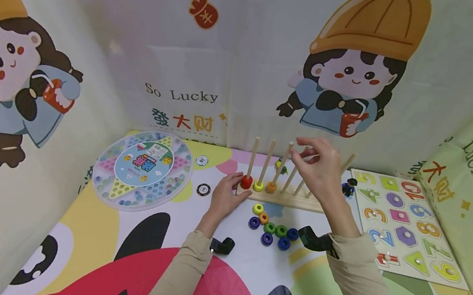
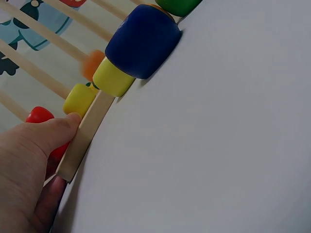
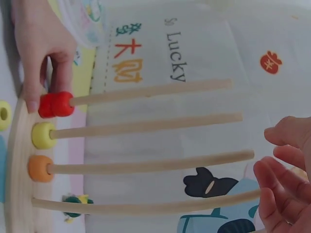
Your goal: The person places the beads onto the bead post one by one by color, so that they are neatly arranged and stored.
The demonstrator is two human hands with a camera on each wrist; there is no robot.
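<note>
Wood formed the pegged stand on the table, seemingly light and stiff, best held by its base rather than its slim pegs; red beads, a yellow bead and an orange bead sat low on three. At its left end, the left hand gripped the base, while the right hand hung near the peg tops, thumb and fingers loosely parted, nothing visible between them. Loose beads, probably hard, smooth and quick to roll, lay just in front, easiest pinched by their sides, with a number board farther right.
</note>
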